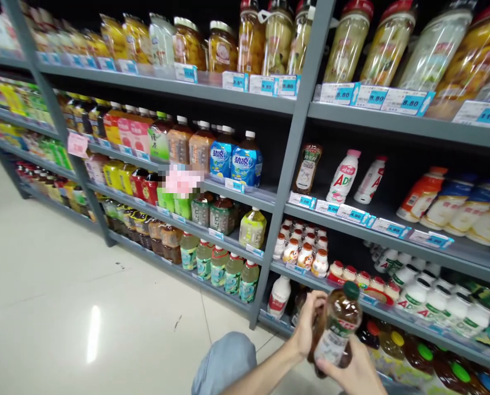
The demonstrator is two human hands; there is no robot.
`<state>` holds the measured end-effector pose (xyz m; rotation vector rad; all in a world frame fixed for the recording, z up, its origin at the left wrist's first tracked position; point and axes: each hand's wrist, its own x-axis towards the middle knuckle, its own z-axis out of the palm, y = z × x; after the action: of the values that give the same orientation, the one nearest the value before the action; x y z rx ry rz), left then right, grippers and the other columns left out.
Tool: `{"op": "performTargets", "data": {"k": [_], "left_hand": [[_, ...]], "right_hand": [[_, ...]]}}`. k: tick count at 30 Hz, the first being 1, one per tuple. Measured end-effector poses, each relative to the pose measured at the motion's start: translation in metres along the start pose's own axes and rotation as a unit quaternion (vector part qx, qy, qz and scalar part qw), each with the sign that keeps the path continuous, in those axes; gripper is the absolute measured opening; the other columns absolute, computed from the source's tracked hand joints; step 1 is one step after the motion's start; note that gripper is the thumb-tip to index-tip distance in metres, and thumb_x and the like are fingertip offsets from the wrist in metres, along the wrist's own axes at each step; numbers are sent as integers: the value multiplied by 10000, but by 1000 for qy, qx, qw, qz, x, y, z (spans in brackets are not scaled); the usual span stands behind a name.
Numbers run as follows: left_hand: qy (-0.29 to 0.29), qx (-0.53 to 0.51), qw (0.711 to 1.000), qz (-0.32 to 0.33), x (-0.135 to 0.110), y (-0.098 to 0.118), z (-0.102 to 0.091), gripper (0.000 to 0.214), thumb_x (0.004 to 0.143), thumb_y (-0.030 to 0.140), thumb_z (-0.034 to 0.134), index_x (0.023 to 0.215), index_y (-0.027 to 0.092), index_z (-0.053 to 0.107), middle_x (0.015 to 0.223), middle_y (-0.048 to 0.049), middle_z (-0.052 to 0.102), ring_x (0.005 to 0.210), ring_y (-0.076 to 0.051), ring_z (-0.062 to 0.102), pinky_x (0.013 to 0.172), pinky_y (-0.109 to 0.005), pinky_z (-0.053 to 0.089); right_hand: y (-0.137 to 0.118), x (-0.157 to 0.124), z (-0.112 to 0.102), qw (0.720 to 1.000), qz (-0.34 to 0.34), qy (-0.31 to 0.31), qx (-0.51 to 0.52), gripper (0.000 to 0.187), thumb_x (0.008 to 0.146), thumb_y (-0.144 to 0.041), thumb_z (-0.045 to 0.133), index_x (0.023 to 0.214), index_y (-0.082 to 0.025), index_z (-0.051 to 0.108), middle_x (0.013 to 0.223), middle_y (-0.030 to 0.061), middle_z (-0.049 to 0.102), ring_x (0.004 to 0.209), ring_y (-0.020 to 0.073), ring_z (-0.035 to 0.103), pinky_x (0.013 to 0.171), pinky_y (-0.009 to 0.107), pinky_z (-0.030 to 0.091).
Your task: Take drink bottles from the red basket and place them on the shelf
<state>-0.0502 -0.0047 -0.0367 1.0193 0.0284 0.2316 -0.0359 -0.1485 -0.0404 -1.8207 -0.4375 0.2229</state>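
head view: store aisle, drink shelves
bottle (338,323): brown drink, green cap, low centre-right, held in front of the lower shelf (413,327)
long axis: near upright, cap up, tipped slightly right
left hand (308,325): fingers wrapped round the bottle's left side, closed on it
right hand (354,374): clasps the bottle's lower end
knee (224,359): bent, left of the arms

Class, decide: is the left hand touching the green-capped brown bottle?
Touching. The head view shows the left hand wrapped against the brown bottle, no gap between them.
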Motion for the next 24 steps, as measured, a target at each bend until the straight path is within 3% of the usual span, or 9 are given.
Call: {"op": "performTargets", "data": {"k": [3, 6, 10, 13, 17, 20, 24], "left_hand": [[51, -17, 998, 14, 14, -8, -9, 721, 849, 877, 391, 1011, 208, 606, 1003, -83, 717, 1017, -269, 638, 916, -394, 439], [56, -12, 998, -29, 22, -16, -17, 760, 788, 915, 433, 965, 196, 604, 932, -91, 725, 903, -245, 642, 767, -347, 434], [14, 2, 997, -75, 26, -23, -18, 832, 733, 969, 392, 908, 182, 596, 811, -95, 715, 739, -195, 607, 649, -291, 372], [-9, 18, 995, -94, 29, -28, -14, 869, 710, 991, 349, 887, 176, 590, 754, -84, 701, 667, -168, 583, 625, -275, 355], [-30, 53, 990, -124, 35, -36, -11, 916, 638, 1033, 311, 862, 180, 559, 714, -65, 688, 594, -142, 547, 592, -261, 344], [-50, 71, 987, -139, 39, -42, -11, 926, 624, 1043, 274, 844, 185, 543, 696, -72, 685, 570, -141, 540, 571, -261, 336], [-78, 75, 983, -146, 40, -44, -11, 933, 621, 1045, 253, 839, 185, 542, 680, -84, 679, 564, -150, 543, 559, -266, 333]], "right_hand": [[-51, 18, -15, 998, -35, 50, 3, 362, 586, -441, 865, 853, -249, 712, 869, 89, 790, 806, 383, 756, 793, 552, 622], [-115, 44, -30, 987, -127, 100, 16, 381, 623, -488, 864, 860, -220, 733, 909, 110, 790, 877, 363, 758, 831, 513, 630], [-190, 90, -38, 938, -257, 232, 11, 417, 650, -503, 870, 866, -164, 757, 913, 147, 789, 863, 333, 759, 861, 483, 621], [-229, 131, -32, 899, -361, 244, 38, 391, 726, -488, 843, 904, -152, 752, 956, 135, 791, 898, 297, 759, 921, 450, 599], [-257, 184, -18, 886, -419, 186, 72, 433, 704, -466, 865, 962, -150, 720, 995, 131, 787, 945, 283, 756, 919, 414, 602], [-263, 214, -7, 907, -388, 157, 41, 472, 689, -464, 861, 1001, -155, 688, 1036, 131, 780, 975, 293, 753, 910, 425, 601], [-267, 236, 9, 927, -336, 167, -13, 536, 629, -438, 880, 1017, -166, 629, 1038, 131, 767, 987, 318, 744, 923, 472, 588]]}}
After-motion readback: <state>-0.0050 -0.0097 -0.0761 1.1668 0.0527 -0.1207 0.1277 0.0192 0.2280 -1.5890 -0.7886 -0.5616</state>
